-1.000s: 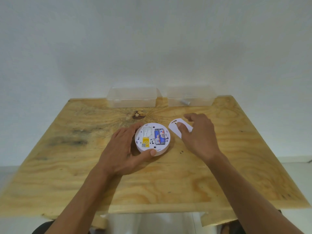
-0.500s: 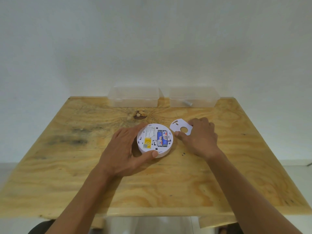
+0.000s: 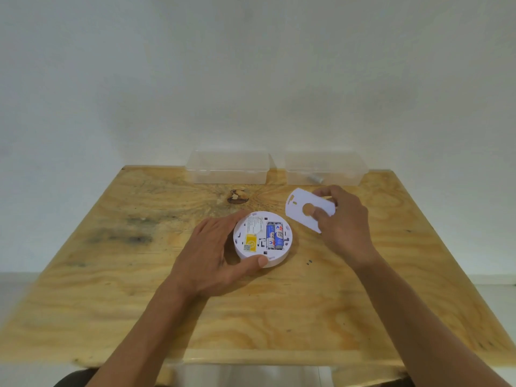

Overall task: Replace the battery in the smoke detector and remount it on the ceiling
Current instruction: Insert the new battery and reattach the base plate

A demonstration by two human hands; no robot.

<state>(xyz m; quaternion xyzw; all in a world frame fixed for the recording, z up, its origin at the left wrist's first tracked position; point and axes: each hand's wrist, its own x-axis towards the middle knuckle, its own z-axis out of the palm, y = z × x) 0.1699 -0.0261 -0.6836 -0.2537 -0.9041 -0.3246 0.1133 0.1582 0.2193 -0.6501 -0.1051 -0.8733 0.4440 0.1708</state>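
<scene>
A round white smoke detector (image 3: 252, 256) lies back-side up on the wooden table (image 3: 117, 275). Two blue batteries (image 3: 274, 235) sit side by side in its open compartment, beside a yellow label. My left hand (image 3: 208, 259) wraps the detector's left and near edge, thumb on the rim. My right hand (image 3: 344, 229) holds the white mounting plate (image 3: 300, 209), which has a round hole, lifted and tilted just right of the detector.
Two clear plastic boxes stand at the table's far edge against the white wall: the left box (image 3: 229, 167) looks empty, the right box (image 3: 325, 169) holds a small grey cylinder (image 3: 315, 179). A dark knot (image 3: 237, 196) marks the wood behind the detector.
My right hand has picked the white plate up off the table and raised it, tilted, to the right of the detector. My left hand has stayed on the detector.
</scene>
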